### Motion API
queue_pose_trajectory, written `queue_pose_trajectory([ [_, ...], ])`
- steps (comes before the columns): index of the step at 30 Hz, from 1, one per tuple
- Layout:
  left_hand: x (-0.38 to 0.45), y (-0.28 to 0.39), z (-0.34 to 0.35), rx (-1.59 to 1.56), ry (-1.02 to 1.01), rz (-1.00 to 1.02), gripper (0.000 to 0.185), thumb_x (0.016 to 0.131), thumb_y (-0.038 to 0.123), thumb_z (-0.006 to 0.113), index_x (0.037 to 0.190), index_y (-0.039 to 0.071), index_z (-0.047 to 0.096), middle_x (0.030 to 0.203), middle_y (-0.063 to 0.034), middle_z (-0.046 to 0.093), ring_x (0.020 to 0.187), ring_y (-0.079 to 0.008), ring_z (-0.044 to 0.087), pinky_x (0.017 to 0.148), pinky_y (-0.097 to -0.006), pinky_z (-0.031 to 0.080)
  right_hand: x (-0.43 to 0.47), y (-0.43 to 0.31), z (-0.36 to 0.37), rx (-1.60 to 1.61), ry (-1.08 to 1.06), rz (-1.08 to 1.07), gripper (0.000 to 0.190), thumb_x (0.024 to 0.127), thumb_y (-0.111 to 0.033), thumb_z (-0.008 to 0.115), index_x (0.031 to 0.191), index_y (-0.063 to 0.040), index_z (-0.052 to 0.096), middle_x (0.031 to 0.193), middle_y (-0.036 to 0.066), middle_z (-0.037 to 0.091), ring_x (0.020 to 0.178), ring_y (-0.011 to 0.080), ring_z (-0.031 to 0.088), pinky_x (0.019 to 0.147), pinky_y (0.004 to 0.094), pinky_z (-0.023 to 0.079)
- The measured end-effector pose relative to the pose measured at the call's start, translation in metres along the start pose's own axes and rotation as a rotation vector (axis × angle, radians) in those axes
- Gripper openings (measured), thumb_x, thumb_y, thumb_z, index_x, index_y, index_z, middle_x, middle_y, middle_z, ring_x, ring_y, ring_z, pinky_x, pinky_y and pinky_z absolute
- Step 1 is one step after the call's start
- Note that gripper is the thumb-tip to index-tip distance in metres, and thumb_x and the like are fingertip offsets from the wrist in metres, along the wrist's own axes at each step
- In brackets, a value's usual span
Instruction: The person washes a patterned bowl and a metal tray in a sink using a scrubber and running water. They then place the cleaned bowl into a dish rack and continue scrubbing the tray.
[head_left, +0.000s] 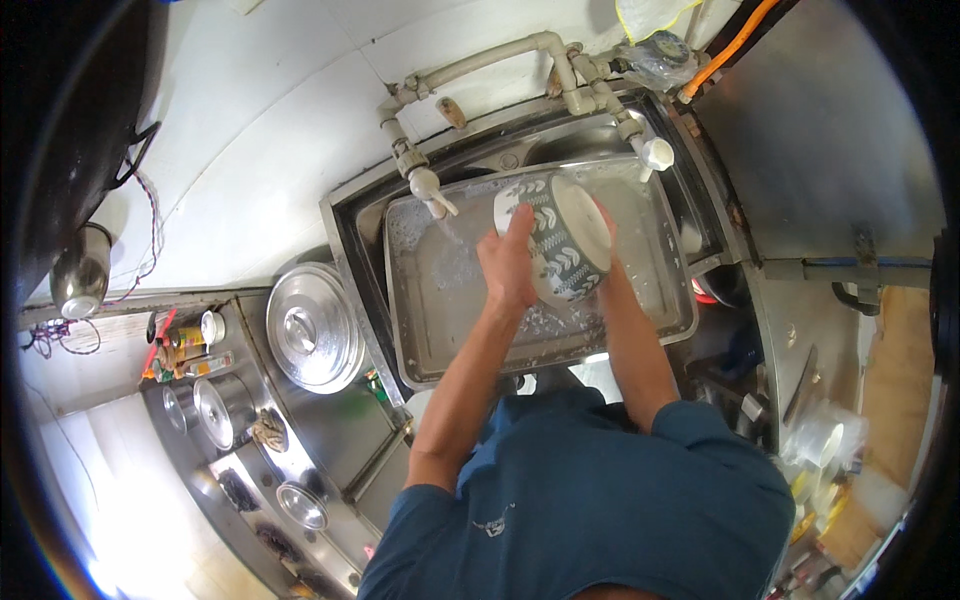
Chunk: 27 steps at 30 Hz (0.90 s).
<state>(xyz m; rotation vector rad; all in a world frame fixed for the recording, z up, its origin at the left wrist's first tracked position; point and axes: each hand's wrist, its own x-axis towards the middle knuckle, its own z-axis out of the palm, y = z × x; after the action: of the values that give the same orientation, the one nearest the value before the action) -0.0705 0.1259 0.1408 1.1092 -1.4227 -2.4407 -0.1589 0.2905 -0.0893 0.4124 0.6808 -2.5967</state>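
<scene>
Between both my hands is a deep ceramic bowl (559, 240), patterned with white leaves on dark grey-green bands. It is tipped on its side, its pale round face turned to the right. My left hand (511, 259) grips its left side, thumb laid across the pattern. Around the right side is my right hand (609, 232), mostly hidden behind the bowl. Below them a large rectangular metal tray (420, 367) of cloudy, sudsy water rests over the sink (352, 217). Water seems to run from the left tap (426, 187) into the tray.
A second white tap (657, 156) juts over the tray's far right corner, fed by wall pipes (487, 61). Left of the sink lies a round metal lid (311, 330). Lidded pots (221, 412) stand farther left. Plastic bags (825, 439) sit at right.
</scene>
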Motion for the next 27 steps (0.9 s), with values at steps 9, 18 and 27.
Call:
queue_pose_trajectory([
  [9, -0.001, -0.085, -0.010, 0.358, -0.211, 0.532, 0.027, 0.093, 0.017, 0.073, 0.110, -0.004, 0.070, 0.100, -0.0050, 0.072, 0.090, -0.0130, 0.063, 0.080, -0.0296, 0.052, -0.062, 0.063, 0.019, 0.406, -0.270, -0.145, 0.059, 0.101, -0.051, 0.039, 0.136, -0.008, 0.058, 0.130, 0.011, 0.065, 0.118, 0.0289, 0.063, 0.101, 0.0440, 0.051],
  [18, -0.018, -0.014, -0.023, -0.410, -0.467, -0.110, 0.040, 0.094, 0.027, 0.074, 0.122, -0.001, 0.065, 0.111, -0.0093, 0.071, 0.099, -0.0194, 0.068, 0.082, -0.0353, 0.057, -0.044, 0.009, 0.034, 0.062, -0.106, -0.059, 0.045, 0.103, -0.036, 0.046, 0.131, -0.004, 0.061, 0.123, 0.013, 0.068, 0.107, 0.0274, 0.068, 0.090, 0.0408, 0.058],
  [27, 0.002, -0.057, -0.012, -0.043, -0.057, 0.335, 0.037, 0.096, 0.023, 0.071, 0.120, -0.004, 0.065, 0.107, -0.0072, 0.071, 0.090, -0.0159, 0.068, 0.078, -0.0308, 0.054, -0.074, 0.030, 0.074, 0.162, -0.019, -0.018, 0.049, 0.105, -0.042, 0.041, 0.136, -0.007, 0.057, 0.130, 0.012, 0.065, 0.118, 0.0278, 0.063, 0.104, 0.0448, 0.050],
])
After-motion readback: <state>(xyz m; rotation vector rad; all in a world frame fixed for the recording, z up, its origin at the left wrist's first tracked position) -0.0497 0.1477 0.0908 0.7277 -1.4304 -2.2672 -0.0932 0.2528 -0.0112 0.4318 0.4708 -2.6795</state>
